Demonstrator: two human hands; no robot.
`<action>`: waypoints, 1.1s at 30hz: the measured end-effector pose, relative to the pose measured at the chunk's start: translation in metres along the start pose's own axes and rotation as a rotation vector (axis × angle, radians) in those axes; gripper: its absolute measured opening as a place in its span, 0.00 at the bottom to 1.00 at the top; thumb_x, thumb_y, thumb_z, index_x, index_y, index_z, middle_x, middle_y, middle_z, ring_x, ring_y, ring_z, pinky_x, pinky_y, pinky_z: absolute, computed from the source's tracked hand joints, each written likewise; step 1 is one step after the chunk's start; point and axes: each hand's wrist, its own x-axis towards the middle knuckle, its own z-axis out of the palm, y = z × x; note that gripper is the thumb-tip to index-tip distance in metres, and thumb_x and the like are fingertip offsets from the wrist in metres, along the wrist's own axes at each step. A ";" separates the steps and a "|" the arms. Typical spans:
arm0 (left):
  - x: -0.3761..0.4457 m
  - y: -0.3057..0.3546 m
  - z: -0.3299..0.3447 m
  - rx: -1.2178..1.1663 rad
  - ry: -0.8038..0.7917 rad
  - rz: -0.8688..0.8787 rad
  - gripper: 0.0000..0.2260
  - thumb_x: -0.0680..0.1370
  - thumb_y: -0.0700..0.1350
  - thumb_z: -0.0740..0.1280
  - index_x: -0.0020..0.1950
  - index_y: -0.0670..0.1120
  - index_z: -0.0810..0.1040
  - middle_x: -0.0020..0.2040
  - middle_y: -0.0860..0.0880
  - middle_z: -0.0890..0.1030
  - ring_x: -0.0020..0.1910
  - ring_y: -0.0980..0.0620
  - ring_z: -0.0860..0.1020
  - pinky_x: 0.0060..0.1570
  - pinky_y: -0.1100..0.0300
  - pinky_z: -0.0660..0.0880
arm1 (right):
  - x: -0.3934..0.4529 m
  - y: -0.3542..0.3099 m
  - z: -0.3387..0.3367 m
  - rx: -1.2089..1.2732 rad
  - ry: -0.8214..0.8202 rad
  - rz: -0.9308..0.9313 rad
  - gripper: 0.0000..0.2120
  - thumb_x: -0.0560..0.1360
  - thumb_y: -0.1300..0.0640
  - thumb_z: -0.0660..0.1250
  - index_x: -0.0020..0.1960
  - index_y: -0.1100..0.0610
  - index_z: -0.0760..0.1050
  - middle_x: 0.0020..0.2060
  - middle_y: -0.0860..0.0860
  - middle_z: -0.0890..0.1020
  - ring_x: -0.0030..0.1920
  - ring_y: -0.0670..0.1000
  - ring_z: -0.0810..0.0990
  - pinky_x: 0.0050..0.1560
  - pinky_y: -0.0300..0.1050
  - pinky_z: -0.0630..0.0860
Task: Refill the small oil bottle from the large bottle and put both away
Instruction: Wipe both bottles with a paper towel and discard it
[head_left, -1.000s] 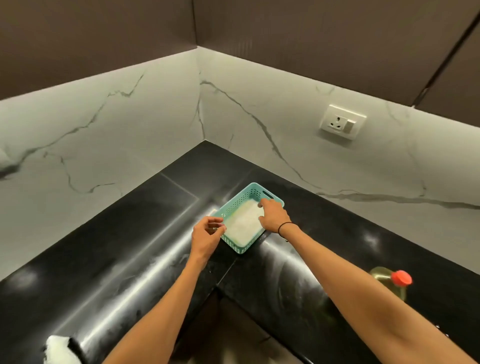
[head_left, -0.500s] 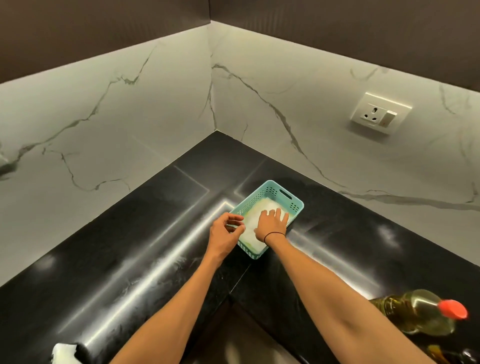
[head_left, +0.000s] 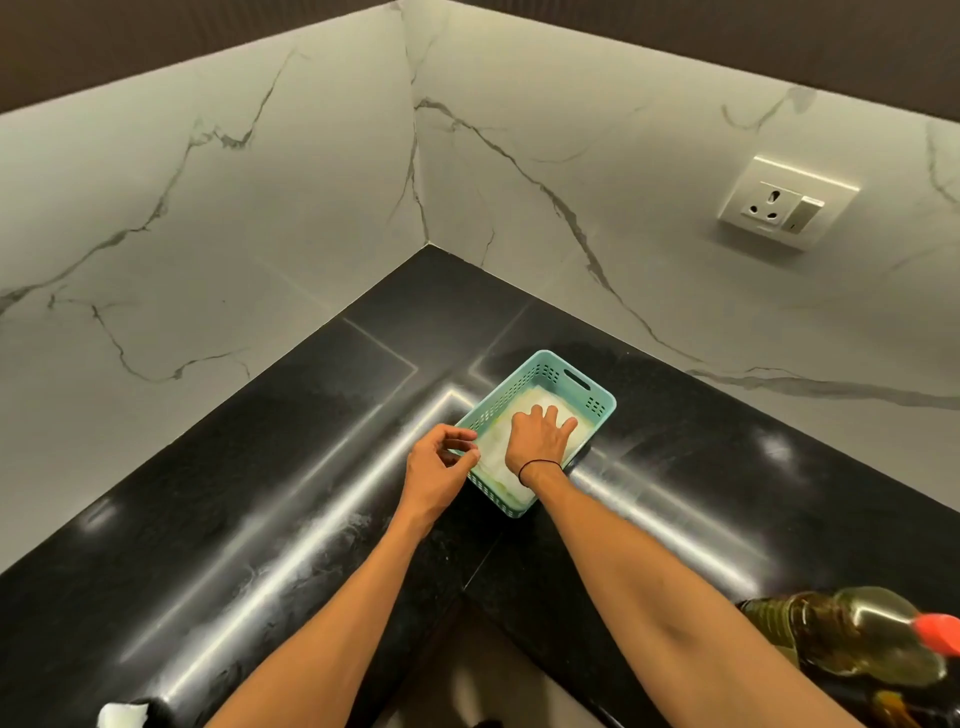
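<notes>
Room: marble-look walls (head_left: 260, 218) meet in a corner, with dark panels above them.
Counter: black and shiny counter (head_left: 234, 493), shaped like an L, with long streaks of light on it.
Socket: white wall socket (head_left: 788, 201) with a switch, up on the wall at the right side.
Basket: small teal basket (head_left: 569, 375) with little holes in its sides and a slot handle at the far end. It sits on the counter near the corner.
Paper: white paper (head_left: 498, 457) lies flat in the bottom of the basket.
Right hand: right hand (head_left: 535, 441) is inside the basket, palm down, fingers spread out and pressing flat on the paper. It is not gripping anything. A thin black band goes around the wrist.
Left hand: left hand (head_left: 436, 467) is at the near left edge of the basket. Its thumb and first fingers curl toward each other in a pinch right at the rim. I cannot tell if they grip the rim or the paper.
Large bottle: large bottle (head_left: 852, 634) of golden oil with a red cap (head_left: 937, 631) is at the bottom right, well apart from the basket and close to the camera. It looks blurry.
Small oil bottle: another dark thing shows just under the big one at the bottom edge, too cut off to tell.
White thing: a small white thing (head_left: 120, 716) sits at the bottom left edge, also cut off.
</notes>
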 end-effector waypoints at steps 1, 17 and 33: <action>0.001 0.000 0.000 -0.002 -0.002 0.000 0.09 0.76 0.37 0.76 0.52 0.49 0.84 0.49 0.51 0.87 0.48 0.54 0.85 0.50 0.55 0.83 | 0.001 0.001 0.000 0.009 -0.002 0.005 0.14 0.75 0.60 0.64 0.59 0.51 0.78 0.59 0.54 0.77 0.66 0.59 0.69 0.67 0.64 0.61; 0.012 0.004 0.020 0.004 -0.065 -0.090 0.11 0.78 0.38 0.72 0.59 0.50 0.82 0.56 0.48 0.85 0.48 0.49 0.85 0.44 0.57 0.84 | 0.003 0.021 -0.006 0.247 0.049 0.099 0.05 0.72 0.60 0.75 0.45 0.53 0.82 0.50 0.50 0.82 0.59 0.56 0.72 0.53 0.56 0.61; 0.069 0.006 0.071 0.472 -0.386 -0.235 0.26 0.83 0.33 0.63 0.81 0.42 0.64 0.62 0.35 0.83 0.49 0.42 0.87 0.51 0.49 0.85 | 0.000 0.034 0.004 0.312 0.099 0.050 0.07 0.72 0.63 0.73 0.39 0.52 0.82 0.47 0.49 0.80 0.56 0.54 0.70 0.52 0.54 0.59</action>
